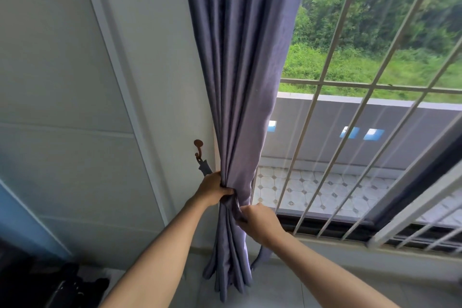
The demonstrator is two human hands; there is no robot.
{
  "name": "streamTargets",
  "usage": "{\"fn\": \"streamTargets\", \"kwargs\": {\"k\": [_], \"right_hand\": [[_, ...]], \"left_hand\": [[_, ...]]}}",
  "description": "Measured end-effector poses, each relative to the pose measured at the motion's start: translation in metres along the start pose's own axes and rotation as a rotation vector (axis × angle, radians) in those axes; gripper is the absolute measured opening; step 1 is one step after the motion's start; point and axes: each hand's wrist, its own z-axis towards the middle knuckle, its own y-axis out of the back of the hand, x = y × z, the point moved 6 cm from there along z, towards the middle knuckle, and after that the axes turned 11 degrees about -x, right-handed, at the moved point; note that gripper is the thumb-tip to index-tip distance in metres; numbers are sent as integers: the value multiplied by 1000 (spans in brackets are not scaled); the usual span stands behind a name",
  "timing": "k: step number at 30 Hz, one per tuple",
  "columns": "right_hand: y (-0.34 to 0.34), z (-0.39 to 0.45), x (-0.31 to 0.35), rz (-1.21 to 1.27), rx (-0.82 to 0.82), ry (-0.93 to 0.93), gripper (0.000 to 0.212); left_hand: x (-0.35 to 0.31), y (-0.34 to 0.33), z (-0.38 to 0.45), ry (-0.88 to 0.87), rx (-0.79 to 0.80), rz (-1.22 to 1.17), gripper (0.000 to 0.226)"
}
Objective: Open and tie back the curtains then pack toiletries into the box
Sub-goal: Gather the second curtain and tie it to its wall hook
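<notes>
One curtain (237, 70), grey-violet, matte woven cloth with a faint sheen, hangs gathered into long vertical folds at the left edge of the window. It narrows to a waist where the hands bunch it, then flares again below and reaches the pale floor.

Left hand (213, 191) grips the bunched folds from the wall side, fingers curled tight into the cloth. Right hand (260, 220) pinches a dark strip of the same fabric, the tieback (233, 205), pulled across the front of the bundle; fingers closed on it. A loose end of matching cloth (262, 256) trails down behind the right wrist.

One hook (198, 149), brown metal with a round flat head and curved stem, is fixed on the white wall (160, 62) just left of the curtain. A short dark strap (205, 166) hangs from it, running toward the left hand.

Window bars (350, 87), pale painted metal, slender: vertical rods crossed by one horizontal rail. Beyond them, a balcony floor (312, 190) of white octagonal tiles with small dark diamond insets, a grey parapet (375, 132) with three small square openings, and green brush.
</notes>
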Motion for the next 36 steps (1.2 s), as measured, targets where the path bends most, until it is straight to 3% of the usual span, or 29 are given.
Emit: {"fn": "streamTargets", "kwargs": {"k": [6, 12, 14, 19, 24, 25, 30, 36], "right_hand": [[10, 4, -42, -188, 3, 20, 15], [78, 49, -92, -323, -268, -97, 27], [90, 61, -92, -229, -291, -229, 32], [57, 46, -77, 370, -424, -700, 26], [-30, 2, -44, 1168, -241, -995, 23], [-38, -1, -43, 1236, -181, -1030, 27], [-50, 4, -36, 1490, 141, -1217, 38], [-55, 0, -35, 1391, 311, -1301, 30]], "left_hand": [[4, 5, -5, -37, -6, 45, 35], [4, 3, -9, 5, -29, -31, 35], [4, 2, -10, 23, -32, -48, 34], [5, 2, -14, 55, -67, -75, 31], [4, 5, -15, 66, -122, -51, 29], [4, 5, -15, 66, -129, -41, 28], [2, 5, -16, 68, -131, -16, 29], [1, 4, -17, 80, -102, -12, 29]]}}
